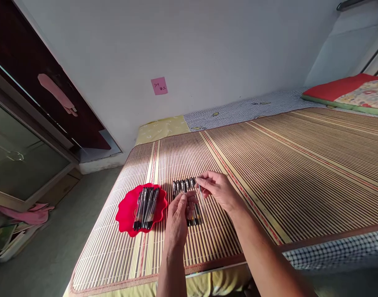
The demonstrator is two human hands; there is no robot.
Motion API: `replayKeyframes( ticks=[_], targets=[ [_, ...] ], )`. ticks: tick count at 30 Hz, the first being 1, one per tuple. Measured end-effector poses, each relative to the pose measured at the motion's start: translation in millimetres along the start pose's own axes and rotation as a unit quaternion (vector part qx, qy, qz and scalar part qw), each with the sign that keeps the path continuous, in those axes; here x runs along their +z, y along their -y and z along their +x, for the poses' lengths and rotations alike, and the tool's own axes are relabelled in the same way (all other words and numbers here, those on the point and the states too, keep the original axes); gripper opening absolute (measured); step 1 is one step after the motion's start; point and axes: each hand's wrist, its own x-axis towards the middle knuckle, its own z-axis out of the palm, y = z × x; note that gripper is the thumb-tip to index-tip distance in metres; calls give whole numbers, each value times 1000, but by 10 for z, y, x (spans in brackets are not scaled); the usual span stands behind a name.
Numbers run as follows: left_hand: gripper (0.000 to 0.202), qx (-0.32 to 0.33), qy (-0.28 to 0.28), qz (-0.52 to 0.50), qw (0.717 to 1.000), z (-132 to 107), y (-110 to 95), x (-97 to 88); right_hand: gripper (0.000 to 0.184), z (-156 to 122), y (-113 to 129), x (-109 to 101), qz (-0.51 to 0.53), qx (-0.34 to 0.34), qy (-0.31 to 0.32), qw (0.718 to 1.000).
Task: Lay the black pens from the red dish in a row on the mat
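In the head view, two bare hands work over a striped mat (269,165). The right hand (218,189) pinches a thin stick (201,193) between its thumb and finger. The stick hangs down at a tilt, just to the right of a row of pens (178,185). The left hand (177,216) has its thumb and finger pressed together on a small dark thing (185,187). The fingers hide most of it, so I cannot tell just what it is.

The row of pens lies side by side on the mat, with black caps at the far end. The left hand covers part of the row. To the left is a red plate (125,214) with a wavy edge. A bunch of pens (146,208) lies on it, some touching.

Behind the mat is a white wall (207,49) with a pink paper (159,86) on it. A red pillow (334,88) lies far off on the right.
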Motion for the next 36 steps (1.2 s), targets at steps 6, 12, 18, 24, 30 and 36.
replayKeyframes(
  ticks=[6,12,18,24,30,36],
  targets=[
    [46,-18,-61,-18,998,24,0,6,40,35,-131,-99,-5,9,-4,1000],
    [37,10,-31,111,993,10,98,80,36,4,-86,81,-59,37,14,997],
    [33,42,-38,234,971,6,41,10,26,28,-116,38,-92,42,-45,994],
    [13,84,-131,341,927,3,-67,-198,15,122,-405,-135,-200,68,-93,973],
    [18,139,-39,425,894,-8,4,-142,14,191,-676,-60,-276,58,-114,953],
    [28,145,34,494,857,24,89,-149,16,213,-772,-14,-314,65,-118,940]
  ],
)
